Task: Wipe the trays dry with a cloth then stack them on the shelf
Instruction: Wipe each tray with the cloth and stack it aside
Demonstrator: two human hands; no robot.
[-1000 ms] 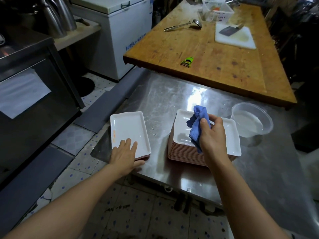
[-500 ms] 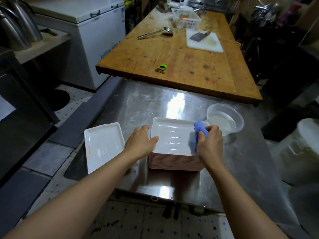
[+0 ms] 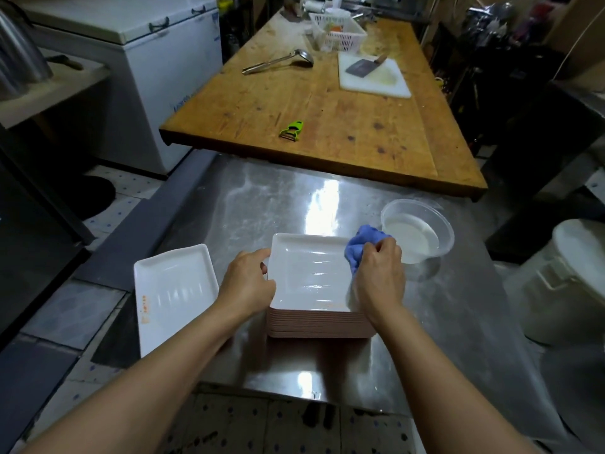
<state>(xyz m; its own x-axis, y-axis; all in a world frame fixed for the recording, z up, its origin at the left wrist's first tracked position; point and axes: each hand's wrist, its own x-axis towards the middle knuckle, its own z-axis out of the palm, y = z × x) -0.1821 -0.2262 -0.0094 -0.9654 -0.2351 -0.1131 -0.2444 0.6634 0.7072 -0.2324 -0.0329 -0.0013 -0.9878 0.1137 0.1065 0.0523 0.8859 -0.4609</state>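
A stack of white rectangular trays (image 3: 311, 276) with pinkish undersides stands on the steel table (image 3: 262, 204). My left hand (image 3: 248, 283) grips the left edge of the top tray. My right hand (image 3: 379, 273) holds a bunched blue cloth (image 3: 363, 247) against the top tray's right side. A single white tray (image 3: 173, 290) lies apart at the table's left edge, partly overhanging it.
A clear plastic bowl (image 3: 422, 234) with water sits just right of the stack. Behind is a wooden table (image 3: 327, 109) with a green peeler (image 3: 292, 130), a ladle (image 3: 278, 62), a cutting board with a cleaver (image 3: 370, 70) and a white basket (image 3: 337, 31). A white bucket (image 3: 569, 280) stands at the right.
My left hand left the single tray and took hold of the top tray's left edge. My right hand with the cloth moved to the stack's right side.
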